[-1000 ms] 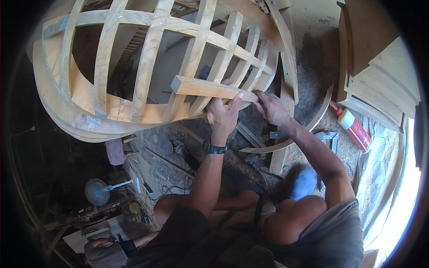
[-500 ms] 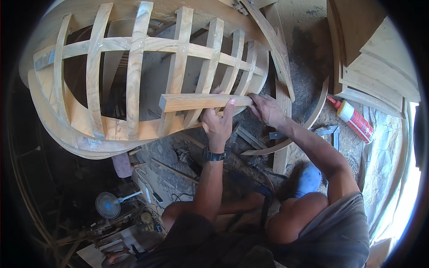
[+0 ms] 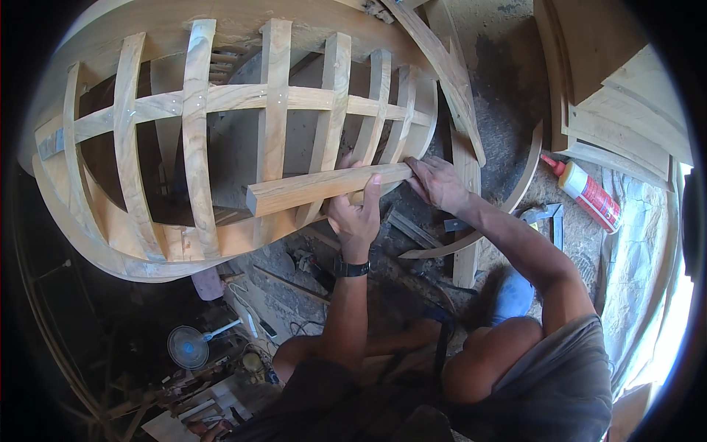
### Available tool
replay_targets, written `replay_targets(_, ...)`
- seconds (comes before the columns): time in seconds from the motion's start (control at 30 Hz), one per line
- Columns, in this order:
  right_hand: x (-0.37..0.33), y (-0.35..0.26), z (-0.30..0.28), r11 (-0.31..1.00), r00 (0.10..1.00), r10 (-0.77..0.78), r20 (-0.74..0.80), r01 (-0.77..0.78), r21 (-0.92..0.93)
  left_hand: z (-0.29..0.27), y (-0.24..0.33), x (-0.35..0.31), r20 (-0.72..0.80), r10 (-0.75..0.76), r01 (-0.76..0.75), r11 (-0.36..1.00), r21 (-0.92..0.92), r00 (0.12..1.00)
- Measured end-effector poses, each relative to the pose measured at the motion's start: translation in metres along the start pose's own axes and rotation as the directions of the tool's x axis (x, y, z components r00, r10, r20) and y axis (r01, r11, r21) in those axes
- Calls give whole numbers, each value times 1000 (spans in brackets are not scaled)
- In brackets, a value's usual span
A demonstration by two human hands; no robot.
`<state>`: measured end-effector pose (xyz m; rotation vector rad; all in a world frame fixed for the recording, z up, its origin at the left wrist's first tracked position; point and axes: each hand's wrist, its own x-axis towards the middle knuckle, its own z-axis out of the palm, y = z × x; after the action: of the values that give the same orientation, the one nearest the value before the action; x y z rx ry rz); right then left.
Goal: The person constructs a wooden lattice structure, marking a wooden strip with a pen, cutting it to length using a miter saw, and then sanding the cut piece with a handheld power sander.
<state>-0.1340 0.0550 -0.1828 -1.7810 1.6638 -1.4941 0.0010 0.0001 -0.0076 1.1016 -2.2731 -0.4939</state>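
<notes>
A straight, square-edged wooden strip (image 3: pixel 298 190) lies across my view, its left end lower than its right. My left hand (image 3: pixel 356 221), with a dark watch on the wrist, holds the strip near its middle from below, thumb up against its near side. At the strip's right end, the fingers of my right hand (image 3: pixel 442 186) are closed around the tip. Just beyond the strip stands a curved wooden frame (image 3: pixel 197 140) of several upright slats crossed by one long rail. The strip overlaps the lower parts of some slats; whether it touches them I cannot tell.
A white and red glue bottle (image 3: pixel 589 197) with a red nozzle lies at the right beside a metal square (image 3: pixel 557 225). A thin curved wooden strip (image 3: pixel 524 177) and boards rest on the floor. Lower left stands a small fan (image 3: pixel 188 347); stacked wooden pieces (image 3: pixel 618 132) are far right.
The wooden strip's left end has dropped and shifted left, so it slants more. The slatted frame appears further left and lower in view. Both hands keep their hold.
</notes>
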Motion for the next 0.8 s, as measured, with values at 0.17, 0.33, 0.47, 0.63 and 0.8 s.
replay_targets(0.17, -1, 1, -2, 1000, 1000, 6, -1, -6, 21, 0, 6, 2, 18, 2, -2, 999, 41, 1000)
replay_targets(0.33, 5, 2, -7, 997, 999, 17, 35, -20, 68, 1, 7, 2, -1, -52, 52, 999, -5, 999)
replay_targets(0.47, 6, 3, -10, 1000, 999, -1, 34, 0, 20, 2, 13, 3, -18, -71, 71, 997, 15, 997)
replay_targets(0.63, 8, -3, -11, 999, 996, 45, 82, -47, 19, -2, 10, 5, 12, -48, 48, 999, 7, 999)
replay_targets(0.8, 5, 0, -16, 1000, 998, 25, 63, -26, 16, -1, 14, 5, 26, -19, 19, 1000, -5, 999)
